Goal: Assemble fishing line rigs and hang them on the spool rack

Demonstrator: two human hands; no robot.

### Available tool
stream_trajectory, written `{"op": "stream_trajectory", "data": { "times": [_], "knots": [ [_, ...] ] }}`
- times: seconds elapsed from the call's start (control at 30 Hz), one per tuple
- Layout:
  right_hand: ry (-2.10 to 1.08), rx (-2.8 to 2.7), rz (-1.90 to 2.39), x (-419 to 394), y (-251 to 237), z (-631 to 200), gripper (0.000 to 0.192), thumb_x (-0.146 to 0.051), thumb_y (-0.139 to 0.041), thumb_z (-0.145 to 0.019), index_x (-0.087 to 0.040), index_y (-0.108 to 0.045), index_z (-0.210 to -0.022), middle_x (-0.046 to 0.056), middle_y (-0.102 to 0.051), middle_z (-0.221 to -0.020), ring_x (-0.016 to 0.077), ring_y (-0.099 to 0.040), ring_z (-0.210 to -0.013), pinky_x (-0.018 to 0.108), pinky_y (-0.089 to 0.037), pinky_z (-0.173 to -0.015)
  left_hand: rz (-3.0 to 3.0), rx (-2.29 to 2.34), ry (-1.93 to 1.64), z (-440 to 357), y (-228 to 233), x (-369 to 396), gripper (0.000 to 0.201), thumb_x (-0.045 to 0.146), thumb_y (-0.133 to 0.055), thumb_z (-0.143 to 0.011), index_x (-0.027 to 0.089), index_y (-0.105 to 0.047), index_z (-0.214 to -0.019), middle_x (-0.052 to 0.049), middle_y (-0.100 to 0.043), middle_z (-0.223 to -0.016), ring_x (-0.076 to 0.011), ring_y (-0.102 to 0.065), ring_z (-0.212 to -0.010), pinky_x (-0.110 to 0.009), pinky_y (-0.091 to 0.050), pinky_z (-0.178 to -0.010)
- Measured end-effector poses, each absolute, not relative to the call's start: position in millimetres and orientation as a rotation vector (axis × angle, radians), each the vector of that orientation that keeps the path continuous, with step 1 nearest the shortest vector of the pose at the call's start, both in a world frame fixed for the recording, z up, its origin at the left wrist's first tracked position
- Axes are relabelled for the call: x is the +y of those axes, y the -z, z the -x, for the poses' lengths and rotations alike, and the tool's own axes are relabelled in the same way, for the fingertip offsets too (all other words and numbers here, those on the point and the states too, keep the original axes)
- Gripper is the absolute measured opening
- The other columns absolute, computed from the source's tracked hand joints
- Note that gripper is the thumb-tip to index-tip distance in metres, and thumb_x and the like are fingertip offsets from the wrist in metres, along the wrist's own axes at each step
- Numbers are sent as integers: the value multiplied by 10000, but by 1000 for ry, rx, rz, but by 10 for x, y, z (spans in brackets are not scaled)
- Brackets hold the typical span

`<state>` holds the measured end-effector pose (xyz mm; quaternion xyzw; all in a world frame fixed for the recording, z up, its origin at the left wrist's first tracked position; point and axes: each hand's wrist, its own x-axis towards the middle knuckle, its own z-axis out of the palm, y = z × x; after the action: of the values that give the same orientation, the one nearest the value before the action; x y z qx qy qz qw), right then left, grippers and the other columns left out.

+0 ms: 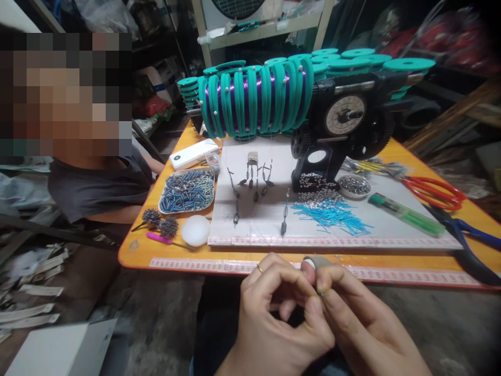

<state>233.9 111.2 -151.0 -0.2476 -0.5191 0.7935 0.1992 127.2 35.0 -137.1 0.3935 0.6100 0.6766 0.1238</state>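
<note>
My left hand (276,310), with a ring on one finger, and my right hand (362,308) meet in front of the table's near edge. Thumbs and fingertips of both are pinched together on something tiny, of which just a bluish speck (321,294) shows. A beige wrap (324,261) covers a fingertip of the right hand. Beyond my hands, on a pale board (250,230), lie thin blue tubes (340,216) and a heap of small silvery pieces (319,197). Several dark weights or swivel-like pieces (256,194) hang on lines above the board.
Behind the board stands a black stand with a dial (346,115) and a row of teal spools (254,99). A tray (161,206) of small parts and a white round lid (195,231) sit left; red-handled scissors (434,192) and blue-handled pliers (467,250) right. A person (92,188) sits left.
</note>
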Motion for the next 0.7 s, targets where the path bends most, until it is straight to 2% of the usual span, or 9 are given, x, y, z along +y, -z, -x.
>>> {"op": "stream_trajectory", "data": {
  "times": [0.23, 0.47, 0.7],
  "knots": [
    [-2173, -1504, 713, 1096, 1514, -2342, 146, -359, -626, -895, -218, -592, -908, 15, -515, -925, 51, -574, -867, 102, -509, -784, -1114, 1779, -1989, -1286, 1405, 356, 155, 49, -592, -746, 180, -511, -726, 45, -506, -703, -7, -267, -451, -158, -218, -398],
    [-2186, -1552, 638, 1113, 1550, -2387, 93, -335, -574, -933, -245, -569, -958, 4, -496, -942, 20, -575, -888, 62, -499, -812, -1159, 1817, -1971, -1282, 1390, 344, 160, 44, -587, -738, 183, -511, -721, 52, -505, -694, -13, -286, -453, -157, -252, -410],
    [-2125, -1596, 671, 1099, 1535, -2389, 123, -358, -570, -932, -235, -578, -943, 18, -525, -971, 40, -590, -902, 87, -517, -815, -1130, 1782, -1978, -1268, 1406, 334, 183, 18, -561, -706, 190, -516, -748, 54, -539, -750, -7, -276, -460, -143, -227, -404]
  ]
}}
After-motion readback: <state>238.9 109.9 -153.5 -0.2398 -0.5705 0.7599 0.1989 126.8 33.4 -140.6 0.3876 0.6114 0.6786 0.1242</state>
